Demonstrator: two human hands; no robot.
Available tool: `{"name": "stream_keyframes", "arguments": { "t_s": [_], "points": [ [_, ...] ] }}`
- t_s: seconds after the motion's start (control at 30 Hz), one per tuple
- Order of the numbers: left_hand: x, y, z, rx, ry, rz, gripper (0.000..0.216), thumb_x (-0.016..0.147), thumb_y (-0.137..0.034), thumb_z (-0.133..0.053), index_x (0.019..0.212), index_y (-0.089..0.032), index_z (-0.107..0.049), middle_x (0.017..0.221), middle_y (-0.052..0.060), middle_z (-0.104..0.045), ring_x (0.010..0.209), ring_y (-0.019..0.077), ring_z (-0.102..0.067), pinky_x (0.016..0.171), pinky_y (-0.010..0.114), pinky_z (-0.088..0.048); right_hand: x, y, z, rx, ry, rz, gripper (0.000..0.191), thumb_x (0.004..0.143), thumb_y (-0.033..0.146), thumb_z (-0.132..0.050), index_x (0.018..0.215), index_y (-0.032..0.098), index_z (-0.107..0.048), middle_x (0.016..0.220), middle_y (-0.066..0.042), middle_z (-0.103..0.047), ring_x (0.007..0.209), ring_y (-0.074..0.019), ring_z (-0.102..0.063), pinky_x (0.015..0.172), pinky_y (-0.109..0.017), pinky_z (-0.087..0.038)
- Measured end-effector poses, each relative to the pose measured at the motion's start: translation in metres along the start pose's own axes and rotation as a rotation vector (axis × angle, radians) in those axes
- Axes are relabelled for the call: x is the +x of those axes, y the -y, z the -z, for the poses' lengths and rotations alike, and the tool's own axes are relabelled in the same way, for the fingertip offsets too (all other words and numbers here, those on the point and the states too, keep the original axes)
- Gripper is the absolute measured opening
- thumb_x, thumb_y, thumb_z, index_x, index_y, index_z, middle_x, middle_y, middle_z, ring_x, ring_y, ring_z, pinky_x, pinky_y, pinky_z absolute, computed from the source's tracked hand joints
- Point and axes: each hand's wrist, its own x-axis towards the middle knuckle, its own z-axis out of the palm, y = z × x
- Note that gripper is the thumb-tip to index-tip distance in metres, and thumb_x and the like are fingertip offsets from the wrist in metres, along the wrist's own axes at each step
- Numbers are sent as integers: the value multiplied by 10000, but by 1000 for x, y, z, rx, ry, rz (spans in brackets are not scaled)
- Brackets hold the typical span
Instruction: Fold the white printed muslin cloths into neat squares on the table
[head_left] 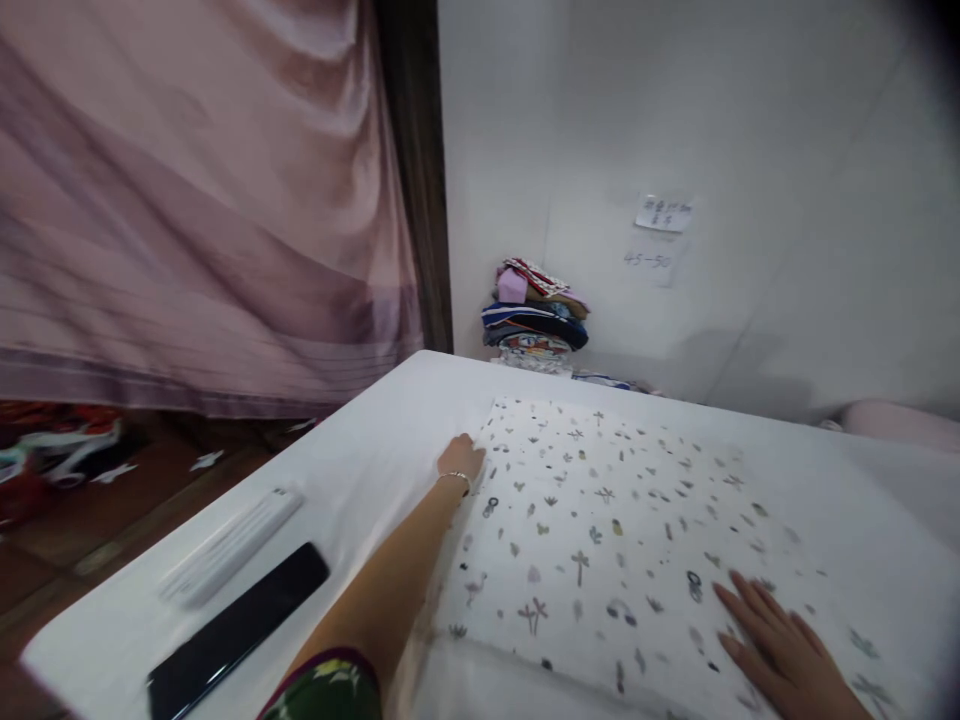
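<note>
Printed cloth lies spread flat on the white counter before us. Nearest, our right hand rests on its near right part, palm down, fingers splayed, its grip open. Our left hand reaches to the cloth's far left edge, its grip hidden from us. A black bar and white strip lie left. Folded clothes stack against the wall beyond.

cloth on table | phone left | clothes pile behind
</note>
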Motion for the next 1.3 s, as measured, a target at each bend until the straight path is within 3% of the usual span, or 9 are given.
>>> {"name": "stream_keyframes", "arguments": {
  "t_s": [0.07, 0.2, 0.33, 0.47, 0.57, 0.8, 1.0, 1.17, 1.3],
  "points": [
    [-5, -2, -3, 34, -49, -104, 436, 825, -381, -426, 1203, -169, -481, 1301, 132, -463, 1172, 251, -460, 921, 363, -402, 11, 16, 21, -38, 56, -21, 542, 833, 599, -359, 1347, 427, -344, 1447, 49, -239, 1327, -293, -221, 1028, -554, -299],
    [-10, 2, -15, 180, -49, -348, 549, 854, -455, -354, 1353, -225, -350, 1468, 67, -248, 1340, 255, -215, 1072, 458, -207, 37, 34, 44, -126, -26, -25, 556, 879, 575, -257, 1383, 346, -314, 1480, 13, -147, 1352, -286, -140, 1060, -549, -213],
    [-2, 8, -22, 226, 20, -267, 554, 873, -471, -254, 1385, -265, -301, 1478, 50, -223, 1356, 264, -174, 1061, 536, -166, 48, 32, 46, -129, 56, -120, 632, 860, 636, -239, 1386, 297, -328, 1474, -38, -190, 1353, -277, -152, 1072, -526, -175],
    [2, 6, -20, 214, 14, -282, 578, 872, -493, -212, 1390, -251, -296, 1477, 70, -223, 1355, 273, -173, 1055, 543, -162, 51, 32, 57, -27, 171, -182, 670, 861, 654, -165, 1407, 284, -283, 1491, -37, -114, 1368, -259, -79, 1088, -503, -110],
    [2, 4, -19, 226, -3, -280, 586, 868, -499, -213, 1392, -249, -291, 1480, 78, -211, 1352, 278, -179, 1050, 548, -165, 69, 36, 73, 0, 180, -210, 708, 859, 658, -122, 1423, 250, -248, 1499, -44, -55, 1373, -257, -19, 1094, -483, -71],
    [5, 3, -21, 293, 13, -270, 588, 866, -481, -182, 1402, -255, -265, 1486, 61, -191, 1358, 264, -161, 1043, 539, -195, 173, 40, 78, 2, 203, -120, 762, 847, 665, -108, 1445, 194, -151, 1505, -56, 25, 1371, -252, 66, 1088, -459, 17],
    [6, 3, -21, 305, -22, -267, 595, 854, -481, -197, 1394, -250, -289, 1459, 55, -268, 1346, 259, -201, 1038, 530, -223, 244, 4, 67, -8, 197, -220, 737, 859, 625, -165, 1440, 171, -158, 1507, -70, -12, 1371, -255, 33, 1076, -476, 8],
    [4, 0, -19, 305, -13, -263, 604, 854, -490, -174, 1398, -249, -281, 1460, 38, -269, 1347, 251, -200, 1046, 526, -217, 263, -20, 60, 14, 221, -272, 741, 849, 644, -144, 1439, 195, -155, 1508, -50, -5, 1368, -277, 15, 1064, -520, -38],
    [5, 0, -19, 311, -13, -273, 607, 854, -492, -173, 1397, -244, -285, 1458, 49, -271, 1344, 255, -206, 1033, 532, -231, 249, -16, 66, 43, 210, -275, 729, 846, 652, -145, 1425, 213, -211, 1507, -59, -49, 1370, -271, -12, 1065, -513, -50]
  ]
}}
